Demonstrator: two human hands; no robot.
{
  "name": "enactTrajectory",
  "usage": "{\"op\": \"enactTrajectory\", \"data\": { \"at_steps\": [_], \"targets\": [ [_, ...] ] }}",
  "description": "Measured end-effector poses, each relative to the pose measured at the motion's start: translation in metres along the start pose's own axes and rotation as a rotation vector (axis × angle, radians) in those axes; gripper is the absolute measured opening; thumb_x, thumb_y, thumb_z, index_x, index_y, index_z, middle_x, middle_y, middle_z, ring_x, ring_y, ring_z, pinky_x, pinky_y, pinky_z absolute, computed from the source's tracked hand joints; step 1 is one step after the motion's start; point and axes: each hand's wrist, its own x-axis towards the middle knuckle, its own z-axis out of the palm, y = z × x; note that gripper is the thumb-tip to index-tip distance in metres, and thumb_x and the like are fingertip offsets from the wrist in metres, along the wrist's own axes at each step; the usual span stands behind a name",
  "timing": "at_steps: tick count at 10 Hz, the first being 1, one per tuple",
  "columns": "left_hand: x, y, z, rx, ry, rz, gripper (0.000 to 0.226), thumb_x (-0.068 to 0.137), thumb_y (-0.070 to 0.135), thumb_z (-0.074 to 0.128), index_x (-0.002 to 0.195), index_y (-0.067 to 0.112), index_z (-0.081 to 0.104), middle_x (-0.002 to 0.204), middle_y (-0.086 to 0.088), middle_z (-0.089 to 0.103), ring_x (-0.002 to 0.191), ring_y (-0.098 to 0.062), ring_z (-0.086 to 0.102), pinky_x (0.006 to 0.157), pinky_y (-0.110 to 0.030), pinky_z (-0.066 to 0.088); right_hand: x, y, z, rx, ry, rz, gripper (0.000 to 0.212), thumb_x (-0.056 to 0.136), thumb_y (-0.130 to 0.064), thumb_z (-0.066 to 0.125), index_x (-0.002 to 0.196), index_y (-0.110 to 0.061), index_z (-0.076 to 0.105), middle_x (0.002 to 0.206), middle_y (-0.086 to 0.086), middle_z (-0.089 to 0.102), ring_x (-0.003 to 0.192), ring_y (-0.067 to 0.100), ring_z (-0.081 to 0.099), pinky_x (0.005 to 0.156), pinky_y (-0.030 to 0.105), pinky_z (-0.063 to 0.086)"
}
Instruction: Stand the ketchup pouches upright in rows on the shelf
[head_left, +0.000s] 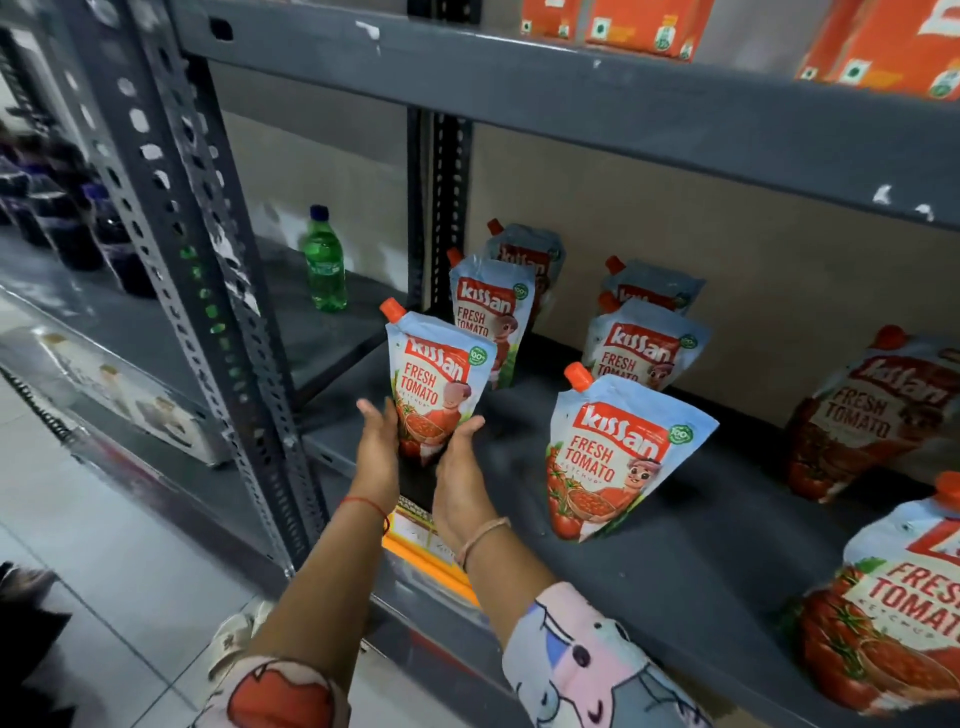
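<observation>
Both of my hands cup the base of one ketchup pouch (436, 384), blue and red with an orange spout, upright at the front left of the dark shelf (701, 551). My left hand (376, 447) presses its left side, my right hand (460, 467) its right side. Behind it two more pouches (488, 312) stand in a row toward the back wall. A second row (618, 457) of three upright pouches runs to the right. Further right stand a dimmer pouch (872, 415) and a near one (893, 608) at the frame edge.
A perforated grey upright (208, 291) stands just left of my hands. A green bottle (324, 262) sits in the neighbouring bay, and dark bottles (67, 208) further left. Orange cartons (649, 23) fill the shelf above. An orange label strip (421, 551) runs along the shelf's front edge.
</observation>
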Motion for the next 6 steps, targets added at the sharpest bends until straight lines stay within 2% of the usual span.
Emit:
{"op": "enactTrajectory", "data": {
  "at_steps": [1,2,3,4,5,6],
  "targets": [
    [0.003,0.008,-0.007,-0.044,-0.031,-0.057,0.077,0.082,0.070,0.019,0.139,0.020,0.032,0.147,-0.010,0.038,0.138,-0.032,0.030,0.115,-0.047,0.023,0.008,0.000,0.006,-0.021,-0.007,-0.006,0.048,0.093,-0.048,0.007,0.123,-0.030,0.040,0.112,-0.010,0.051,0.086,-0.003,0.051,0.059,0.002,0.048],
    [-0.003,0.017,-0.006,-0.052,-0.001,-0.047,0.069,0.091,0.056,0.012,0.138,0.010,0.032,0.147,-0.015,0.036,0.136,-0.030,0.033,0.115,-0.044,0.025,0.017,0.008,0.010,-0.108,0.034,-0.045,0.069,0.082,-0.069,0.018,0.132,-0.026,0.038,0.129,-0.010,0.048,0.105,0.002,0.051,0.082,0.012,0.050],
    [0.003,0.007,-0.010,-0.028,-0.030,-0.082,0.076,0.080,0.070,0.019,0.139,0.024,0.030,0.148,-0.007,0.037,0.137,-0.023,0.033,0.117,-0.045,0.020,0.015,0.012,0.012,-0.129,0.076,-0.028,0.097,0.058,-0.086,0.028,0.138,-0.031,0.031,0.145,-0.001,0.041,0.125,0.011,0.042,0.105,0.031,0.035],
    [-0.007,0.018,-0.005,-0.020,0.013,-0.059,0.068,0.090,0.058,0.017,0.136,0.011,0.035,0.145,-0.015,0.040,0.135,-0.032,0.035,0.115,-0.046,0.025,0.004,0.005,0.012,-0.109,0.046,-0.002,0.087,0.067,-0.077,0.022,0.140,-0.029,0.028,0.146,-0.003,0.037,0.131,0.013,0.035,0.108,0.031,0.029],
    [-0.012,0.018,-0.001,-0.015,0.030,-0.024,0.073,0.089,0.060,0.015,0.138,0.009,0.031,0.145,-0.008,0.038,0.133,-0.026,0.036,0.114,-0.042,0.025,-0.014,0.003,0.003,-0.198,0.040,0.041,0.097,0.065,-0.082,0.022,0.143,-0.024,0.021,0.152,-0.005,0.024,0.141,0.016,0.020,0.114,0.032,0.019],
    [-0.025,0.002,0.006,-0.023,0.095,0.045,0.087,0.076,0.076,0.024,0.137,0.016,0.036,0.147,-0.009,0.038,0.135,-0.022,0.034,0.118,-0.043,0.018,-0.044,0.004,-0.016,-0.298,0.072,-0.016,0.104,0.062,-0.082,0.022,0.145,-0.023,-0.002,0.157,-0.002,-0.005,0.145,0.015,0.000,0.119,0.035,0.004]
  ]
}}
